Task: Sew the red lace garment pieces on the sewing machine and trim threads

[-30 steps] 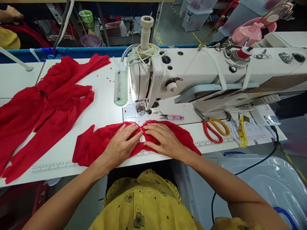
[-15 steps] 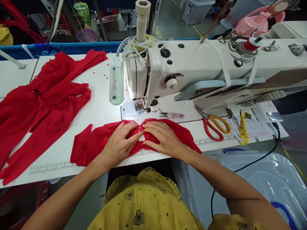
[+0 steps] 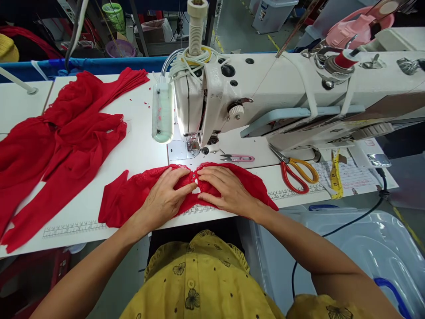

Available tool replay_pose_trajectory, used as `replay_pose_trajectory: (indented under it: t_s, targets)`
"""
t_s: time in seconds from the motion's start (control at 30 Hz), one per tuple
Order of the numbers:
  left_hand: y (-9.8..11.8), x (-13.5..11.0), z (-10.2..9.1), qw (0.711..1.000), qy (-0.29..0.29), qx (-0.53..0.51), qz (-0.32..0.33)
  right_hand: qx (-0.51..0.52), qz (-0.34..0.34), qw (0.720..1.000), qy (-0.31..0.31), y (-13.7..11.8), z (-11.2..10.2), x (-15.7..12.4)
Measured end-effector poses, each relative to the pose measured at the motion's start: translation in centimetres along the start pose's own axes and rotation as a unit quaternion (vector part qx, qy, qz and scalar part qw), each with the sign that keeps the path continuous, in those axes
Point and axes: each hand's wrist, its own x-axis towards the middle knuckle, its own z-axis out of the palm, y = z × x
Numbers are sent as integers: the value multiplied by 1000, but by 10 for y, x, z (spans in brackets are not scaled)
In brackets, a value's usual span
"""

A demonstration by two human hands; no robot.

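A red lace-trimmed garment (image 3: 126, 195), shaped like a bra, lies spread along the front edge of the sewing table. My left hand (image 3: 168, 192) rests flat on its left half, fingers stretched towards the small gap at the middle. On the right half lies my right hand (image 3: 226, 188), its fingers also extended, tips close to the same gap. Just beyond the fingertips are the presser foot and needle area (image 3: 192, 146) of a white sewing machine (image 3: 265, 84). Pink thread snips (image 3: 239, 158) lie behind my right hand.
More red garments (image 3: 66, 128) are heaped on the left of the table. Scissors (image 3: 295, 170) with red and orange handles, a yellow tape measure (image 3: 336, 175) and a printed sheet (image 3: 355, 173) lie at the right. A lit lamp (image 3: 162, 113) hangs beside the machine head. Below right stands a clear plastic bin (image 3: 348, 239).
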Motion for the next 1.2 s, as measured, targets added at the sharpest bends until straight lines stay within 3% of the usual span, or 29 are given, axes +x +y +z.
replay_pose_trajectory:
  t_s: [0.47, 1.0, 1.2]
  targets:
    - [1, 1, -2, 1000, -24, 5, -11, -4, 8, 1000, -5, 0, 1, -1]
    - [0, 0, -1, 1000, 1, -10, -11, 8, 12, 1000, -3, -1, -1, -1]
    - [0, -1, -1, 1000, -23, -1, -18, 8, 14, 1000, -6, -1, 0, 0]
